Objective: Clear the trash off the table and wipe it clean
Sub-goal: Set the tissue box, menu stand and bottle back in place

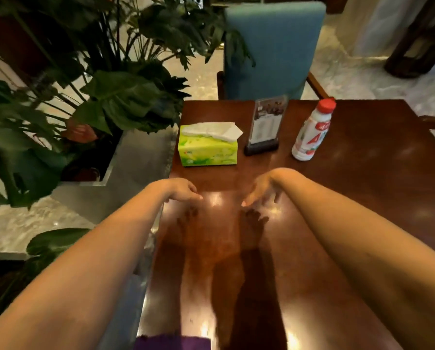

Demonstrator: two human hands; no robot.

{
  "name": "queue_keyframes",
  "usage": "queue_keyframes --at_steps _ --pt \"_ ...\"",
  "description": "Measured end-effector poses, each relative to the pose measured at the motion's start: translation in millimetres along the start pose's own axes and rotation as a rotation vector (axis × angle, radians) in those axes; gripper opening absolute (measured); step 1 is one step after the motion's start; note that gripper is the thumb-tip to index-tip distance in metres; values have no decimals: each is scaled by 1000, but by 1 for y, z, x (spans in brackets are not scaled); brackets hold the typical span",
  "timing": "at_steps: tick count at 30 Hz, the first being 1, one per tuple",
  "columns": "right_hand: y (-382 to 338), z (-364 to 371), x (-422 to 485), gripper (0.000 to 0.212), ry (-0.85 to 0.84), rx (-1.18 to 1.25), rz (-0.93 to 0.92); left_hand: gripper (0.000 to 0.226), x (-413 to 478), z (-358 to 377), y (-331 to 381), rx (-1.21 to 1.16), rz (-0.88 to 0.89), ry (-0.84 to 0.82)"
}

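Observation:
A glossy dark wooden table fills the lower right. On its far side stands a white drink bottle with a red cap and red lettering. A green tissue pack with a white tissue sticking out lies at the far left corner. My left hand hovers over the table's left part, fingers apart and pointing down, holding nothing. Just to its right, my right hand hangs the same way, fingers spread, palm facing left. Both hands are nearer to me than the tissue pack and the bottle.
An upright menu card in a dark stand sits between tissue pack and bottle. A blue chair stands behind the table. Large leafy plants in a metal planter crowd the left edge. A purple cloth shows at the near edge.

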State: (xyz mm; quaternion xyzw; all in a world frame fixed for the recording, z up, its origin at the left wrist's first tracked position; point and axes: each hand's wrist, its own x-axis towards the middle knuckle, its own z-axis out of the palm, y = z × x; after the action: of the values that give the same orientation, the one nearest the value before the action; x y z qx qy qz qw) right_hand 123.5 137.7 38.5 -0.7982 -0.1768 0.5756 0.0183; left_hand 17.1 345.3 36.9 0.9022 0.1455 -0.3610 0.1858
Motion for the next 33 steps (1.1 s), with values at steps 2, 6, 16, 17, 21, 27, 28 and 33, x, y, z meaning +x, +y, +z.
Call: queue_keyframes --at_steps 2,6,16,17,21,27,28,33 --pt "-6 -26 9 54 150 39 -41 63 15 -18 -6 51 -52 107" --pt "-23 -61 41 66 508 59 -145 82 50 -42 -20 66 -134 279" --pt "-31 -48 106 75 978 552 -485 92 121 -37 -48 -561 208 563" --pt "-31 -45 108 71 995 579 -486 89 124 -33 -51 -617 232 573" --pt "-30 -40 108 64 1024 645 -476 83 126 -22 -51 -801 289 609" --pt "-12 -17 80 64 1011 646 -456 75 100 -7 -43 -876 323 596" --pt "-6 -10 72 64 1011 638 -458 72 91 -2 -38 -877 328 587" --pt "36 35 31 65 1047 652 -422 72 51 39 5 -920 350 570"
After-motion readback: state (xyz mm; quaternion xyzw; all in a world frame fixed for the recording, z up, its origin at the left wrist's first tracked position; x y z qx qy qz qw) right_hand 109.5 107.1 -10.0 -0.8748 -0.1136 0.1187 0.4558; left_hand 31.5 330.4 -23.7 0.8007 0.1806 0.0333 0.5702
